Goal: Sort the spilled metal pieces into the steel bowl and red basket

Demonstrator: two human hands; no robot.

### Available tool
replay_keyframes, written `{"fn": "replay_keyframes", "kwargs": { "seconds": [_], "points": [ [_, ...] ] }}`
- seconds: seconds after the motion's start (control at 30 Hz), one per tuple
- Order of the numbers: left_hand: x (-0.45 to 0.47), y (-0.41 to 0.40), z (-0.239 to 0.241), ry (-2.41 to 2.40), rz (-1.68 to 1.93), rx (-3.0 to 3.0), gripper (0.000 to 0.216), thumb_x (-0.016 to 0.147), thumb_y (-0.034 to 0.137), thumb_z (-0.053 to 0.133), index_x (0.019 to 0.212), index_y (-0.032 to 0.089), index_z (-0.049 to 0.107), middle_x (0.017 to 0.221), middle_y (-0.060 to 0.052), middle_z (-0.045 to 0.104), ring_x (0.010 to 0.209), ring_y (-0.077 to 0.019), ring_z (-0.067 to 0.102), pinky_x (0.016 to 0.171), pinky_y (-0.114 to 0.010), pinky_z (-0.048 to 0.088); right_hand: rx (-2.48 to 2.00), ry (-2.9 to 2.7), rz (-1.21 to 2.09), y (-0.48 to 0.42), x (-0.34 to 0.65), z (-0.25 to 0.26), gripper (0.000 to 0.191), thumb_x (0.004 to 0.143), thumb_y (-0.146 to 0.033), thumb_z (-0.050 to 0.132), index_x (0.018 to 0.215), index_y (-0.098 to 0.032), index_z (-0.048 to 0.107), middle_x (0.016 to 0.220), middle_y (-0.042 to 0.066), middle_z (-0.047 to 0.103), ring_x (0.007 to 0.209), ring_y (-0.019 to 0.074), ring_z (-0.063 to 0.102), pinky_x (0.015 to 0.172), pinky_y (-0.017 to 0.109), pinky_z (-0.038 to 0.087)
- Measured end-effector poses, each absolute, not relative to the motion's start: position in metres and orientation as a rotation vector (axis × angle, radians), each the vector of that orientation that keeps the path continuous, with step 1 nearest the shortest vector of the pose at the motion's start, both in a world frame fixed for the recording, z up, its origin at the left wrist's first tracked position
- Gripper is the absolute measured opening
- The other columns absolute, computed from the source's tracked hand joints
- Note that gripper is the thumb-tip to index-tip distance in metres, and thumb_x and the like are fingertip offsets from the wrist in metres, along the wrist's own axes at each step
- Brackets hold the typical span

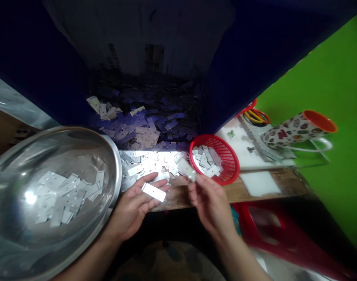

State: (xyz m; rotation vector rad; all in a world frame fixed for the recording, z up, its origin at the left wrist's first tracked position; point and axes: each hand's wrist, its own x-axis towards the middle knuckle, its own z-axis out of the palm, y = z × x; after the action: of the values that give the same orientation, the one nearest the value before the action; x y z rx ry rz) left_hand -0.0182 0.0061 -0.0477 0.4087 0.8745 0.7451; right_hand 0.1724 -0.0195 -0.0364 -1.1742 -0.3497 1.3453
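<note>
My left hand (135,205) lies palm up at the table's front edge, fingers stretched out, with one small flat metal plate (153,192) resting across the fingers. My right hand (209,203) is just to its right, fingers pinched on another metal plate (187,168) held up beside the red basket (231,153). A big heap of the same plates (146,132) covers the table behind both hands and runs back into a dark blue enclosure.
A large steel bowl (112,150) holding several plates sits at the left. The red basket also holds several plates. On a white board (239,134) at the right lies a patterned mug (295,128) on its side. A red stool (272,230) stands below.
</note>
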Motion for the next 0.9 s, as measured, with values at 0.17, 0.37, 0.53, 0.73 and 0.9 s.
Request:
{"fn": "replay_keyframes", "kwargs": {
  "seconds": [0.17, 0.37, 0.53, 0.73, 0.9],
  "points": [
    [-0.017, 0.006, -0.046, 0.881, 0.74, 0.415, 0.043, 0.082, 0.015, 0.06, 0.124, 0.018, 0.053, 0.127, -0.015, 0.062, 0.123, -0.0278, 0.054, 0.103, -0.04, 0.041, -1.108, -0.375, 1.242, -0.023, 0.179, -0.026, 0.026, 0.085, -0.045, 0.061, 0.089, -0.021, 0.07, 0.064, -0.002, 0.061, 0.047, 0.0065, 0.05, 0.043, 0.016, 0.043],
    [-0.016, 0.004, -0.046, 0.867, 0.753, 0.423, 0.044, 0.079, 0.014, 0.063, 0.123, 0.018, 0.055, 0.12, -0.013, 0.066, 0.111, -0.0235, 0.062, 0.098, -0.034, 0.045, -1.292, -1.709, 0.801, -0.037, 0.155, -0.045, 0.029, 0.086, -0.019, 0.059, 0.113, -0.025, 0.067, 0.106, 0.009, 0.065, 0.096, 0.0204, 0.062, 0.081, 0.036, 0.054],
    [-0.017, 0.004, -0.046, 0.847, 0.75, 0.45, 0.043, 0.081, 0.014, 0.062, 0.123, 0.017, 0.054, 0.121, -0.014, 0.066, 0.116, -0.0227, 0.058, 0.1, -0.032, 0.044, -1.343, -1.727, 0.607, -0.034, 0.15, -0.057, 0.024, 0.089, -0.015, 0.054, 0.106, -0.023, 0.069, 0.097, 0.008, 0.067, 0.092, 0.0194, 0.063, 0.082, 0.034, 0.054],
    [-0.015, 0.003, -0.048, 0.964, 0.741, 0.487, 0.046, 0.083, 0.023, 0.065, 0.124, 0.017, 0.045, 0.1, -0.009, 0.07, 0.103, -0.0226, 0.066, 0.09, -0.033, 0.051, -1.473, -0.88, 1.309, -0.024, 0.154, -0.058, 0.02, 0.079, -0.034, 0.069, 0.088, -0.015, 0.07, 0.058, -0.001, 0.063, 0.049, 0.0116, 0.056, 0.048, 0.023, 0.048],
    [-0.014, 0.005, -0.051, 0.967, 0.74, 0.515, 0.045, 0.084, 0.024, 0.065, 0.123, 0.016, 0.046, 0.101, -0.009, 0.068, 0.098, -0.0203, 0.066, 0.086, -0.03, 0.052, -1.379, -0.691, 1.488, -0.021, 0.156, -0.058, 0.028, 0.073, -0.037, 0.075, 0.089, -0.014, 0.072, 0.058, -0.001, 0.065, 0.048, 0.0084, 0.056, 0.05, 0.02, 0.046]
  ]
}}
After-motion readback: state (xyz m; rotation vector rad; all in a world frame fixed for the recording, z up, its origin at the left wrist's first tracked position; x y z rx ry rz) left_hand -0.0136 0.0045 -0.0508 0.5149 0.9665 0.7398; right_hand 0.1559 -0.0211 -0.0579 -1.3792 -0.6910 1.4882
